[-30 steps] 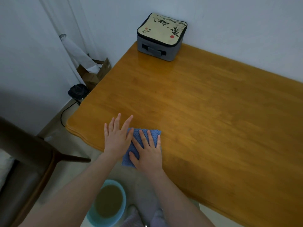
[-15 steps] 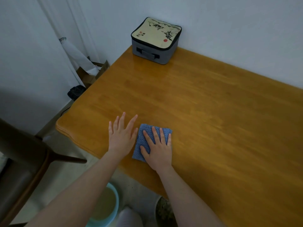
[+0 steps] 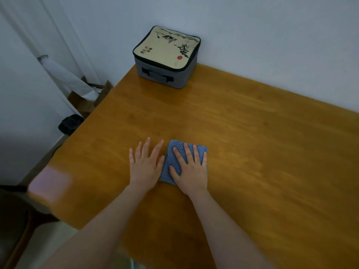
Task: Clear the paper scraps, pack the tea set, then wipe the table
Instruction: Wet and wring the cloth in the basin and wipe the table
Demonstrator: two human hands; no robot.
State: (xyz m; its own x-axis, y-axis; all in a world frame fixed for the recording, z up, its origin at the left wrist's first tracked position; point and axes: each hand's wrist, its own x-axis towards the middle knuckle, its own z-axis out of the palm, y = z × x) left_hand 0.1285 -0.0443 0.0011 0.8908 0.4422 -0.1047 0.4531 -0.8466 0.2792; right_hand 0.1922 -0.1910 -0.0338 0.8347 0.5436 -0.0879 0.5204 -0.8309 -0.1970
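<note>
A folded blue cloth [image 3: 172,158] lies on the wooden table [image 3: 252,142]. My right hand [image 3: 191,169] presses flat on the cloth with straight, spread fingers. My left hand [image 3: 145,166] rests flat on the bare wood just left of the cloth, its thumb touching the cloth's edge. The grey zipped tea set case [image 3: 167,57], with a beige ink-painted lid, stands at the table's far left corner against the wall.
A white wall runs along the table's far edge. Left of the table on the floor stand a brown paper bag [image 3: 91,98] with a white roll [image 3: 66,76] and a black object [image 3: 71,124]. A dark wooden chair [image 3: 15,220] is at the lower left.
Both hands and the cloth have slid forward across the table, away from its near edge. The basin on the floor has dropped out of view.
</note>
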